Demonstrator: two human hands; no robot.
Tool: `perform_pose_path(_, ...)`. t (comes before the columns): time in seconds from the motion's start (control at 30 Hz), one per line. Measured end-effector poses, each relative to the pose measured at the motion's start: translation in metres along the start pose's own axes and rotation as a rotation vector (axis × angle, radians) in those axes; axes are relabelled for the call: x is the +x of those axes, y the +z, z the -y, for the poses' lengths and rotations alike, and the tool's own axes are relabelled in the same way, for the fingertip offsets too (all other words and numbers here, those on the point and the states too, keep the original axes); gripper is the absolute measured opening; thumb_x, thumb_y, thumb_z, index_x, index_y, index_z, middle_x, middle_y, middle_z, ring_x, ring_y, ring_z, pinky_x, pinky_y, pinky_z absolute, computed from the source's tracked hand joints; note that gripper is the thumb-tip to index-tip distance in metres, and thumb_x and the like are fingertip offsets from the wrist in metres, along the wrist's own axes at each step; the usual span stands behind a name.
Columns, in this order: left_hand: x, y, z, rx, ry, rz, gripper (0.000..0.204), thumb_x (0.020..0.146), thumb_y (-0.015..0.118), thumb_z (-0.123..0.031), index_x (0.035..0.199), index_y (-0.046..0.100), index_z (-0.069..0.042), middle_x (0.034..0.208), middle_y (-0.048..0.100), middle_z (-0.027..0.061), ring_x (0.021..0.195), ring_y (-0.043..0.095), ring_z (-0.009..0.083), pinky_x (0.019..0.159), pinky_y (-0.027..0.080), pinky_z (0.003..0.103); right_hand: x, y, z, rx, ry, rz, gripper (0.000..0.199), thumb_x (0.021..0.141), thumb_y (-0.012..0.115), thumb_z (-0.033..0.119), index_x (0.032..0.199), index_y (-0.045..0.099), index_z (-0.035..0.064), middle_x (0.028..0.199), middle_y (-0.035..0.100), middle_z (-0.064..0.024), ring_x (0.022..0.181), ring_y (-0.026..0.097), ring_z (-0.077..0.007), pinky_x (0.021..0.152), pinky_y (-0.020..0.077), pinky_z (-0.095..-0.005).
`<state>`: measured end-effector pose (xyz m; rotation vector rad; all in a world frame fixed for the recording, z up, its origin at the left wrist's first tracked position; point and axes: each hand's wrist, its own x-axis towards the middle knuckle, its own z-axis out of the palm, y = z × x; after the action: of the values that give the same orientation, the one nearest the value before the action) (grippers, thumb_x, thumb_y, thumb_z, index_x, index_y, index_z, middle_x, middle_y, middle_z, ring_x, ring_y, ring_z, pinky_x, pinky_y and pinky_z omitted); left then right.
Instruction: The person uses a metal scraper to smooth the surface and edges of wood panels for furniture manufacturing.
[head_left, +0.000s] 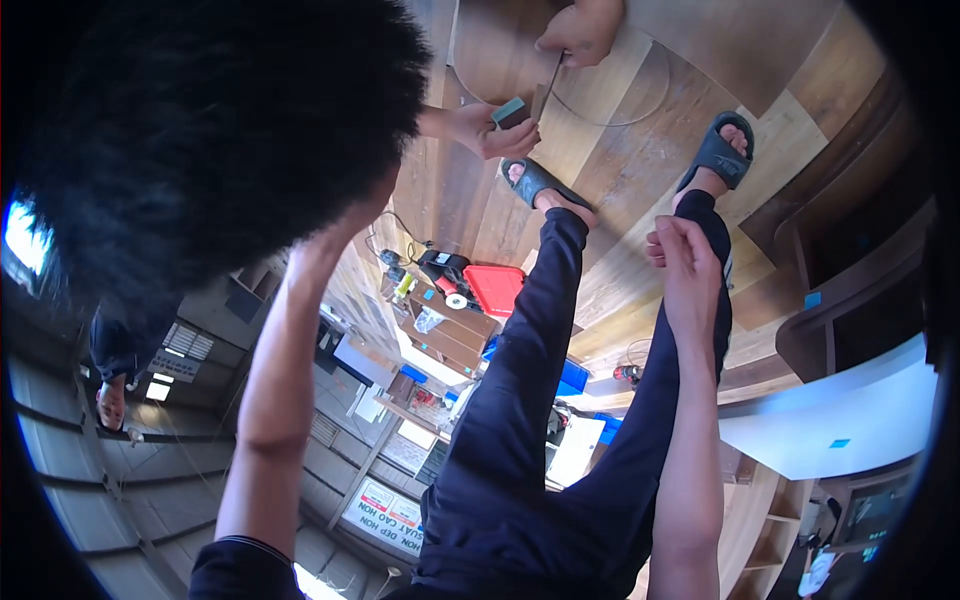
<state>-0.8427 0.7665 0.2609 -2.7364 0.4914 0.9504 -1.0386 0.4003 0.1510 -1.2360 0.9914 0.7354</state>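
My right hand (688, 255) hovers by my right knee, its fingers curled inward with nothing visible in them. My left forearm (275, 390) rises toward a co-worker's dark-haired head (230, 130), which covers most of my left hand; its fingers do not show. From behind that head comes a hand (482, 131), apparently the co-worker's, holding a small green-and-brown block (511, 113). Another hand, at the top (585, 32), grips a thin dark strip (553, 82) whose lower end reaches close to the block. Both are above wood-plank flooring (610, 165).
My feet, in dark slides (722, 155), stand apart on the planks. Left of my legs lie a red tray (495, 288), a tape roll (456, 300) and tools. Curved dark furniture (860, 300) and a white panel (830, 420) stand at right. Another person (110, 400) appears far left.
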Motion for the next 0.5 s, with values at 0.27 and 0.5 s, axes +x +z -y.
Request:
perform_pose_path(0.27, -0.189, 0.019, -0.125, -0.434, -0.43, 0.921, 0.064, 0.099, 0.059, -0.06, 0.153, 0.051, -0.027, 0.094, 0.078, 0.0125, 0.088, 0.075, 0.0345, 0.078, 0.06, 0.046, -0.007, -0.004, -0.014, -0.215, -0.023, -0.02, 0.031, 0.105, 0.064, 0.031, 0.115, 0.068, 0.0013, 0.092, 0.072, -0.0076, 0.083, 0.067, -0.0135, 0.076, 0.0521, -0.0271)
perform_pose_path(0.5, -0.224, 0.09, -0.263, -0.256, -0.507, 0.957, 0.11, 0.08, 0.079, -0.065, 0.166, 0.023, -0.025, 0.139, 0.046, 0.0394, 0.119, 0.06, 0.0554, 0.096, 0.053, 0.056, -0.01, 0.006, -0.022, -0.247, -0.112, 0.009, 0.036, 0.104, 0.064, 0.036, 0.114, 0.068, 0.0008, 0.094, 0.073, -0.0107, 0.084, 0.07, -0.0178, 0.077, 0.0542, -0.0307)
